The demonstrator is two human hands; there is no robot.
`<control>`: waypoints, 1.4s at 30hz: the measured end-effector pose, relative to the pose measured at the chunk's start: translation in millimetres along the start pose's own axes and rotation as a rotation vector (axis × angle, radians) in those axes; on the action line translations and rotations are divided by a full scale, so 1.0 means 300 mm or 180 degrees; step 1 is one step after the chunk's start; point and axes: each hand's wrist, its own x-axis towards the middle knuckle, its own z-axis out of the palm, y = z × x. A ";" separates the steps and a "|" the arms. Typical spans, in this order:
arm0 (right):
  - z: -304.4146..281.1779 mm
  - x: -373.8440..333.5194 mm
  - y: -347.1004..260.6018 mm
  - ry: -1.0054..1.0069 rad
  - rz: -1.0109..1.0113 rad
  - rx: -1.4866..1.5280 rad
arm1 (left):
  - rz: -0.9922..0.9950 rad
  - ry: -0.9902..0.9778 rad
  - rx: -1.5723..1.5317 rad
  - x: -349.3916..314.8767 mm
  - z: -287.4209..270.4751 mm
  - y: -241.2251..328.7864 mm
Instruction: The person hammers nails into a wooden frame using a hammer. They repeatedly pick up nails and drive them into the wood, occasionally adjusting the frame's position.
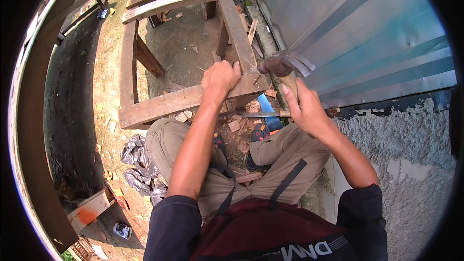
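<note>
A claw hammer (286,64) is in my right hand (304,104), which is wrapped round its wooden handle just below the dark metal head. The head hangs by the near right corner of a wooden frame (169,102) with legs and slats. A nail (256,79) stands up from that corner, its head close to the hammer's striking face. My left hand (221,78) grips the near rail left of the nail, fingers curled over the far edge and partly hidden. Below the corner lie a blue handsaw (268,107) and a narrow metal blade (261,114), its far end behind my right hand.
A corrugated metal sheet (357,34) rises above a rough concrete wall (401,150) on my right. Wood scraps (235,124) litter the ground between my feet. Crumpled dark plastic (142,164) lies by my left knee, and a can (122,230) sits farther left.
</note>
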 end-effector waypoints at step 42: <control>-0.028 -0.007 -0.101 0.0029 0.0393 0.0376 | -0.0035 0.0095 -0.0046 0.017 -0.009 -0.019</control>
